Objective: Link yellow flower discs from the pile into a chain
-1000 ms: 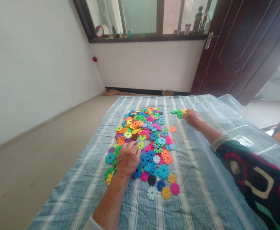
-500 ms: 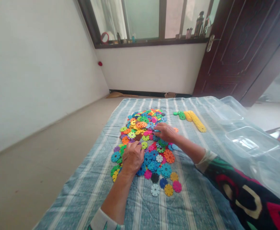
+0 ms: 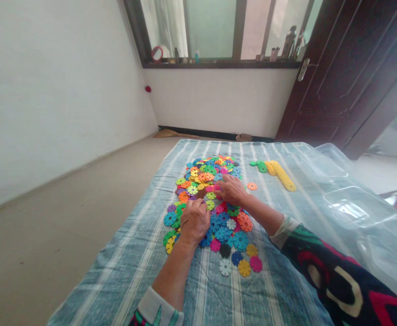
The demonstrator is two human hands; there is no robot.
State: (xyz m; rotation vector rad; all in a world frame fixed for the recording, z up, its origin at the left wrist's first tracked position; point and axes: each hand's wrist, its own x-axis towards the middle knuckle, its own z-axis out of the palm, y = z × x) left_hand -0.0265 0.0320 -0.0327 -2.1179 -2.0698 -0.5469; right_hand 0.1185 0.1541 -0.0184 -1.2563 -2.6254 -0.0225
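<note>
A heap of colourful notched plastic discs (image 3: 223,233), shaped like snowflakes or gears, lies on the striped cloth. My left hand (image 3: 195,221) rests over the left-middle of the heap. Its fingers are curled together, and what they may hold is hidden beneath them. Beside a brown disc (image 3: 201,194), the left fingertips point away from me. My right hand (image 3: 231,190) reaches in from the right with fingers apart, touching pink and lime discs near the centre. A lone orange disc (image 3: 252,186) lies just right of that hand.
Further right are joined green discs (image 3: 262,167) and a yellow row of discs (image 3: 284,179). Clear plastic containers (image 3: 359,206) stand along the right edge of the striped cloth (image 3: 117,271). A dark red door (image 3: 341,68) and a window sill (image 3: 218,65) are behind.
The whole view has shifted a little. My right hand has moved slightly left over the heap, its fingers spreading, and the orange disc beside it shows fully. My left hand stays at the same discs.
</note>
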